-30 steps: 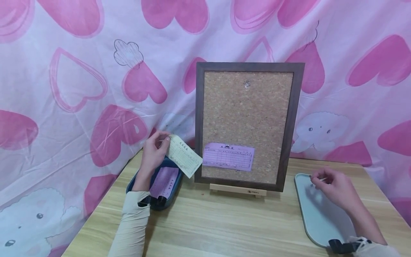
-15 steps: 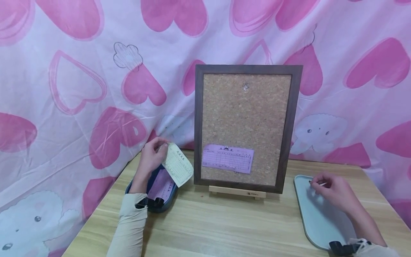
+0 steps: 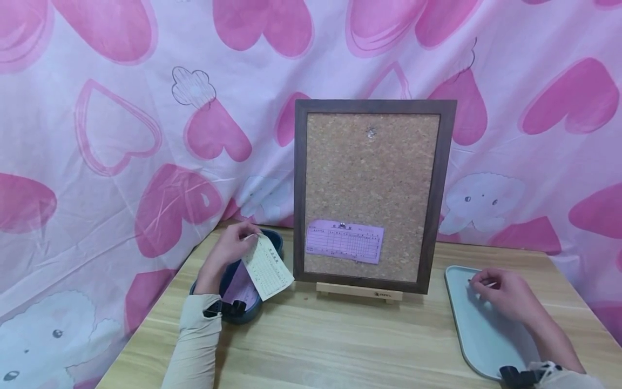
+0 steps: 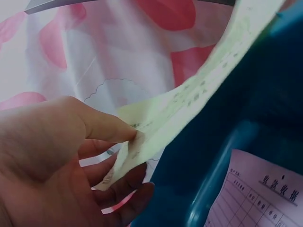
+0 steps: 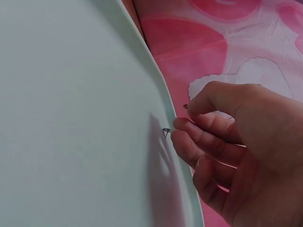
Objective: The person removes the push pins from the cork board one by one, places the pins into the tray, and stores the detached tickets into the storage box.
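Thumb and fingers of my left hand (image 3: 232, 244) pinch a pale green receipt slip (image 3: 267, 268) by its upper corner. The slip hangs tilted over the edge of a dark blue basket (image 4: 227, 137), in which a purple receipt (image 4: 258, 194) lies. My right hand (image 3: 505, 292) is low over the far end of a light blue tray (image 3: 491, 340). A tiny dark thumbtack (image 5: 185, 106) shows at its thumb tip, pinched against the index finger. Another small metal tack (image 5: 165, 131) is right by the fingertips in the right wrist view.
A framed cork board (image 3: 369, 183) stands on a small wooden easel (image 3: 359, 290) between the hands. A purple receipt (image 3: 344, 243) is pinned low on it, and shiny pins (image 3: 371, 132) sit near its top. A pink heart-print cloth (image 3: 121, 216) hangs behind the wooden table (image 3: 340, 346).
My left hand has come down and slightly left with the pale green slip, which now overlaps the basket more. The right hand stays over the tray, shifted only slightly.
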The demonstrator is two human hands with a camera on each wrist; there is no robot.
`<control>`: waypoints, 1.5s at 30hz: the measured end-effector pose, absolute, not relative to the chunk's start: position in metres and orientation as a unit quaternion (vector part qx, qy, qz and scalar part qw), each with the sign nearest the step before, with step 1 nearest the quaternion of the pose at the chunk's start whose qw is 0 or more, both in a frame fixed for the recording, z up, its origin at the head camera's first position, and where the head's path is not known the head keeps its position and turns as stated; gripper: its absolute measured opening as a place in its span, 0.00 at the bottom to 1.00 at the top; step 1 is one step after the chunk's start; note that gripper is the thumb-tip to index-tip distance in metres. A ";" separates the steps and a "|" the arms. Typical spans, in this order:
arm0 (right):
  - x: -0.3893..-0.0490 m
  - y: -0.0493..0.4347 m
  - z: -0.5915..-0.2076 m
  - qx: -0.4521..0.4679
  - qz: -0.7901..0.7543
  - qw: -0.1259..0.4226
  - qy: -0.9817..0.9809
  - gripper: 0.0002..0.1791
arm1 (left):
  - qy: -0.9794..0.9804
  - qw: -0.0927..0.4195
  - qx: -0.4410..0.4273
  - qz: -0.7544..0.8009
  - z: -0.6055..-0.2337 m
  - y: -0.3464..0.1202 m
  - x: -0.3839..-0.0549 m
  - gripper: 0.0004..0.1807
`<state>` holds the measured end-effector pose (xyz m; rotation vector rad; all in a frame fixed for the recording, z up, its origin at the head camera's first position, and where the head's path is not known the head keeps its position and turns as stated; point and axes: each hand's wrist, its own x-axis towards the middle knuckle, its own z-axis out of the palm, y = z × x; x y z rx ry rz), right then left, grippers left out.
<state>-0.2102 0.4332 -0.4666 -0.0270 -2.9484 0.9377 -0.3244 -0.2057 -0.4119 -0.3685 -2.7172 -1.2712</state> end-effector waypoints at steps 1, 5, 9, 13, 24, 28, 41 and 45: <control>-0.210 0.434 -0.467 -0.010 0.300 0.023 -0.953 0.11 | -0.899 0.056 -0.120 -0.418 -0.412 -0.207 -0.325 0.11; -0.209 0.437 -0.470 -0.013 0.293 0.020 -0.956 0.10 | -0.904 0.034 -0.108 -0.413 -0.411 -0.212 -0.323 0.12; -0.209 0.439 -0.471 -0.011 0.289 0.018 -0.957 0.10 | -0.909 0.010 -0.094 -0.406 -0.409 -0.218 -0.320 0.12; -0.210 0.441 -0.471 -0.011 0.286 0.015 -0.958 0.11 | -0.925 0.006 -0.093 -0.368 -0.407 -0.220 -0.318 0.10; -0.209 0.446 -0.474 -0.012 0.277 0.026 -0.960 0.11 | -0.952 0.018 -0.118 -0.280 -0.405 -0.203 -0.316 0.09; -0.208 0.449 -0.475 -0.016 0.274 0.027 -0.961 0.12 | -0.952 0.023 -0.138 -0.272 -0.407 -0.198 -0.317 0.09; -0.209 0.453 -0.477 -0.022 0.268 0.031 -0.963 0.12 | -0.929 0.072 -0.193 -0.308 -0.395 -0.189 -0.312 0.11; -0.208 0.452 -0.477 -0.025 0.267 0.033 -0.963 0.11 | -0.911 0.077 -0.225 -0.336 -0.389 -0.178 -0.310 0.11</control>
